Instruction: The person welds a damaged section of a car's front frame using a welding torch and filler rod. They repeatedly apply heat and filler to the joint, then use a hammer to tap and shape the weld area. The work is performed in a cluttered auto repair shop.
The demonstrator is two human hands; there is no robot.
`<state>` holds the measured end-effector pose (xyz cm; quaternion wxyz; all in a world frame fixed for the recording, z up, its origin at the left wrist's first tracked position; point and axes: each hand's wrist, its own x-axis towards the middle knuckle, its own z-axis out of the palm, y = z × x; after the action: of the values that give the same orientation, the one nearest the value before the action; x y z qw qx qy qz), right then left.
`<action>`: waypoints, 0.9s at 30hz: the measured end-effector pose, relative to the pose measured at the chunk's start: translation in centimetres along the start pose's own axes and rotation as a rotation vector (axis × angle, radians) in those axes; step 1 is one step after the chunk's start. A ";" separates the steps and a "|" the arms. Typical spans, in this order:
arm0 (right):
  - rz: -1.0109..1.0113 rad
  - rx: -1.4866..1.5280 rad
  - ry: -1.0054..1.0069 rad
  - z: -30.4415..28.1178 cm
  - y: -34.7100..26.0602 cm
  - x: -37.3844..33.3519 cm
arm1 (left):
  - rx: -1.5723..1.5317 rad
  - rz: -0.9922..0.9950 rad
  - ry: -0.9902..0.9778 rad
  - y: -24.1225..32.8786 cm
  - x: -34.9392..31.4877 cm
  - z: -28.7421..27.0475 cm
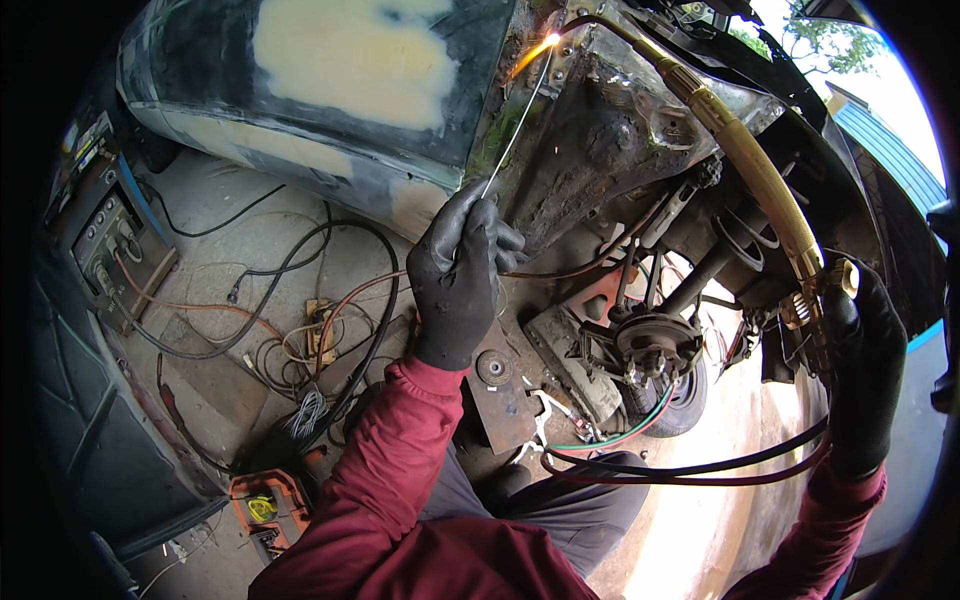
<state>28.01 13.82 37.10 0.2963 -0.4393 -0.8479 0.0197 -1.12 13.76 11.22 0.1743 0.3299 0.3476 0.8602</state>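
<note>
My left hand (458, 275), in a black glove, pinches a thin metal filler rod (519, 127). The rod slants up and away to the bright orange flame (533, 57) at a rusty, dark metal panel (610, 130) of a car body. On the right, my right hand (865, 365), also gloved in black, is closed around the valve end of a brass gas torch (750, 155). The torch's curved neck reaches up and left, its tip at the glowing spot. A dark hose and a red hose (690, 480) loop below the torch.
A car door (350, 70) with filler patches stands at the upper left. Below the work are a brake hub with suspension (655, 340) and a tire (690, 405). A welding machine (115, 240), tangled cables (370, 235) and an orange toolbox (270, 515) lie left.
</note>
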 end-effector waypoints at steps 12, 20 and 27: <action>-0.024 -0.002 0.060 0.7 0.2 0.2 | -0.009 0.028 0.001 -0.3 0.6 0.0; -0.066 -0.030 0.069 0.8 0.2 0.2 | 0.009 0.025 -0.005 -0.3 0.6 -0.1; -0.027 -0.005 0.049 0.5 0.0 0.1 | 0.001 0.037 -0.004 -0.5 0.6 0.0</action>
<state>27.74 14.01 36.67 0.3163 -0.4288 -0.8462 0.0027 -1.52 14.43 11.09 0.1590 0.3381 0.3415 0.8624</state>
